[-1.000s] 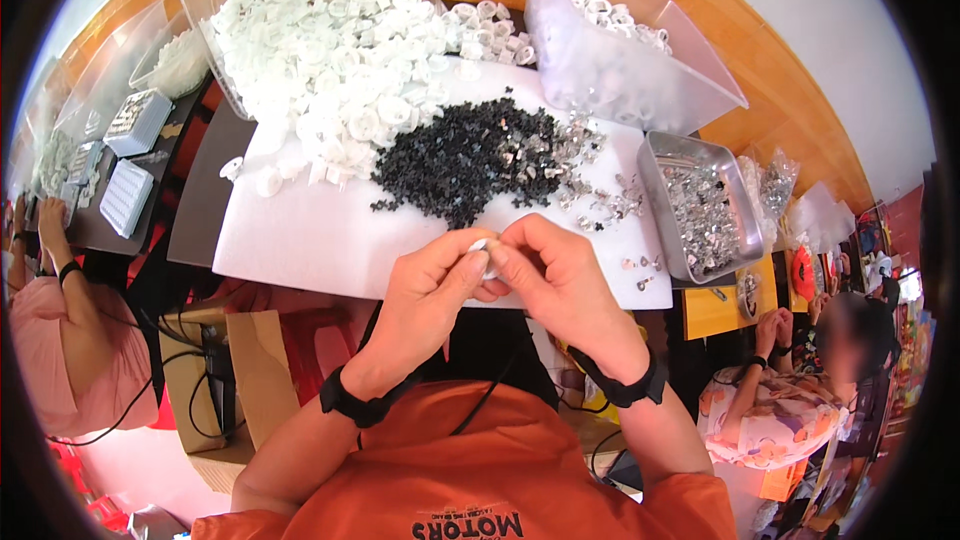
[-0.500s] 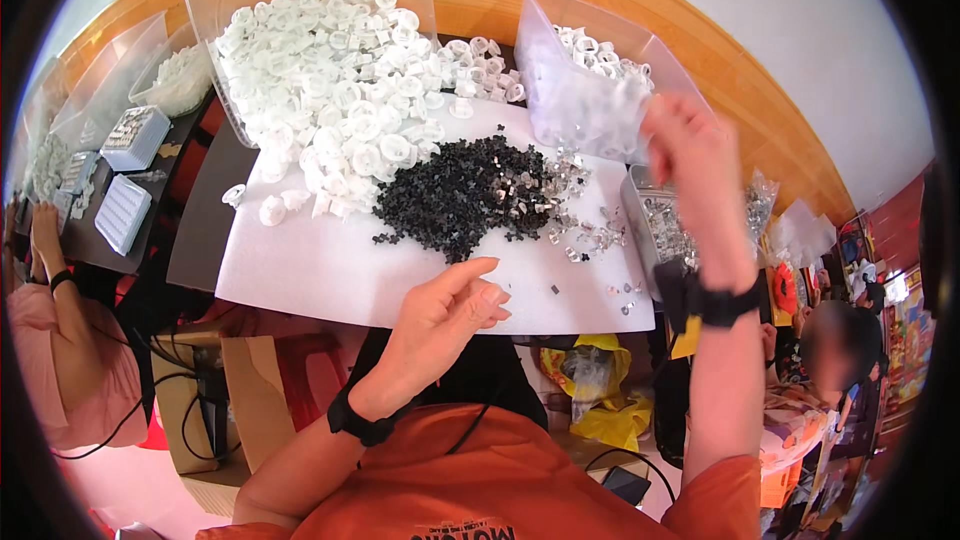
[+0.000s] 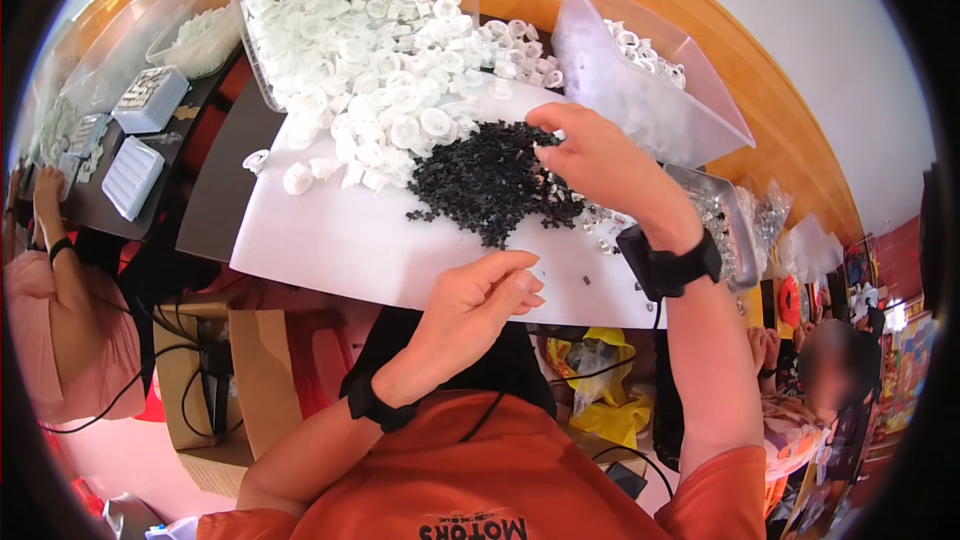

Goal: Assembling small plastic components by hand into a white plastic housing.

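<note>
My left hand hangs above the near part of the white sheet, in front of the pile of small black plastic pieces. Its fingers are curled in against the thumb; whatever they may hold is hidden. Over the right part of that pile reaches my right hand, its thumb and forefinger apart with nothing visible between them. Small shiny clear pieces lie under and beside this hand. Behind the black pieces spreads a large heap of white, translucent round plastic parts.
A clear bin lies behind the white heap. At the back right stands a translucent bin with white parts. Right of my wrist is a metal tray. A co-worker sits at the left beside white trays; another person is at the right.
My right hand has come away from the translucent bin, leftward and down to the black pile. My left hand stays near the sheet's front, fingers still curled. The whole view has shifted slightly.
</note>
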{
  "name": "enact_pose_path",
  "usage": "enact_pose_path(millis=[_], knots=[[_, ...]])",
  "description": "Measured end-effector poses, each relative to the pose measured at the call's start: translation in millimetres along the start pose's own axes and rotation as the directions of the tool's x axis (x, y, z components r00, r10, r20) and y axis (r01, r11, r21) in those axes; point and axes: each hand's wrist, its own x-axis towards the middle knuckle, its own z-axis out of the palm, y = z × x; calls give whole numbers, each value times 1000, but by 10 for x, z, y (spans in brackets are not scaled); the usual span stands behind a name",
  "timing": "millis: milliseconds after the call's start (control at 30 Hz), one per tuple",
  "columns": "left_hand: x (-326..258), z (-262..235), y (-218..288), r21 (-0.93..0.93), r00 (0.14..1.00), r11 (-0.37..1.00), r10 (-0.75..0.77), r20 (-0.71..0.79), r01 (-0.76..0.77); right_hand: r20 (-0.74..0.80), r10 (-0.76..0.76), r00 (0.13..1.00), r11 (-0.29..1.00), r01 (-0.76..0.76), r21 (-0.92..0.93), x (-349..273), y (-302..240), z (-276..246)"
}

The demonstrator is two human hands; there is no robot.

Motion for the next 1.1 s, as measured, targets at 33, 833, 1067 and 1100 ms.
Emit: enact_pose_path(millis=[33,833,1067,1100], knots=[[-3,9,8,-2,1000,1000,0,-3,0,50,-24,998,998,27,-65,31,45,60],[-35,-58,-49,-72,998,997,43,37,-40,12,-93,996,974,94,-206,259,-465,305],[3,-82,65,-277,1000,961,-27,-8,24,143,20,989,995,-5,-105,-507,-695,-118],[14,-81,78,-314,999,949,-33,-9,29,159,-6,987,997,18,-70,-565,-700,-110]])
